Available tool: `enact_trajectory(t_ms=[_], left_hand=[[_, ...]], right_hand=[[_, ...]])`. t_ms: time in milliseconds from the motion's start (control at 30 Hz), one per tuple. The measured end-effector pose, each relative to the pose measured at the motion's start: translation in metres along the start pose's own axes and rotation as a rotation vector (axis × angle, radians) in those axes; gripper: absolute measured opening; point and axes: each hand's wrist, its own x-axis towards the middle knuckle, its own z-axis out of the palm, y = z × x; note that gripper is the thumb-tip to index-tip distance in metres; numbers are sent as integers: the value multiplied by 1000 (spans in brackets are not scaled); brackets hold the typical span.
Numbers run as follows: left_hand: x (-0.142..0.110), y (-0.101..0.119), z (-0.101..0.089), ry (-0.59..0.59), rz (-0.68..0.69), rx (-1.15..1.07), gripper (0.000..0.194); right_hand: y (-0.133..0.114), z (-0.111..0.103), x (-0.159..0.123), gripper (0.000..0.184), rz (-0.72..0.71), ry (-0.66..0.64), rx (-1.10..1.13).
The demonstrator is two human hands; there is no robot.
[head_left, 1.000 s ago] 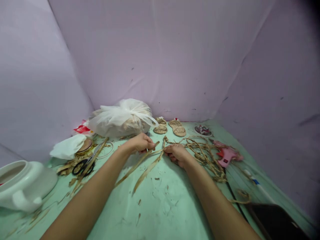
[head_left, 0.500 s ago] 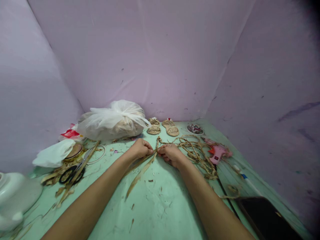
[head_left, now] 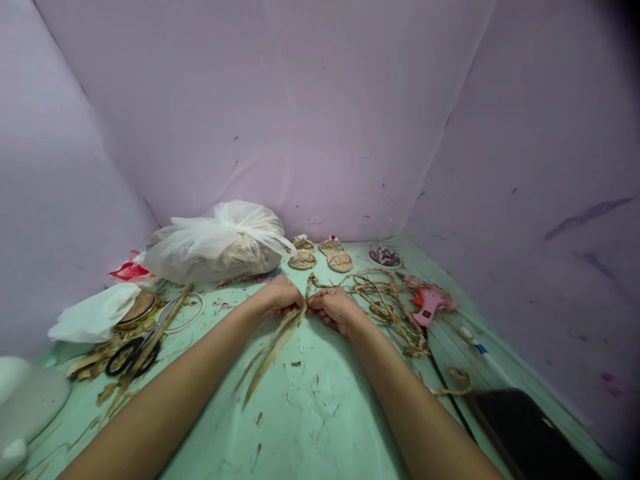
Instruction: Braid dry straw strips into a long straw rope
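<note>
My left hand [head_left: 281,297] and my right hand [head_left: 334,308] meet knuckle to knuckle over the green table [head_left: 320,413]. Both are closed on dried straw strips [head_left: 270,350] whose loose ends trail toward me on the left. From the pinch point a braided straw cord [head_left: 390,303] runs away to the right into a tangled pile.
A tied white plastic bag [head_left: 220,241] lies at the back left, two small woven sandals [head_left: 323,253] beside it. A pink glue gun [head_left: 429,303] with a black cable lies right. Scissors [head_left: 131,355] and hoops lie left, a white pot [head_left: 25,400] at the near left, a dark phone [head_left: 530,437] near right.
My hands have drawn together until they touch, and the straw strips have gathered into one bundle. The view has shifted a little to the right.
</note>
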Motion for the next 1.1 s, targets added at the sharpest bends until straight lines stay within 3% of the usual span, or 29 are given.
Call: enact_trajectory(t_ms=[200,267,500,567,700,833,1000,1100], left_hand=[[-7,10,4,-139,-145,-112,10],[-7,8,9,-103,-145,-97,15],[-2,-3,21,137,59,12,18],[-4,-3,23,147,50,-52,16],[-11,0,27,87,-15,-195,37],[-13,0,27,152,143,-170,44],[-15,1,22,-55,31,-425,40],[-16,1,18,-200,-4,-565,21]], right_hand=[[-2,2,-4,7,13,63,-51],[-3,2,-5,8,26,67,-65],[-3,3,-3,11,42,54,-31],[-4,3,-3,13,43,59,-11],[-4,3,-3,13,41,66,23],[-4,1,-3,14,45,36,51],[-4,-1,-5,15,18,7,82],[-4,-1,-5,16,4,-1,86]])
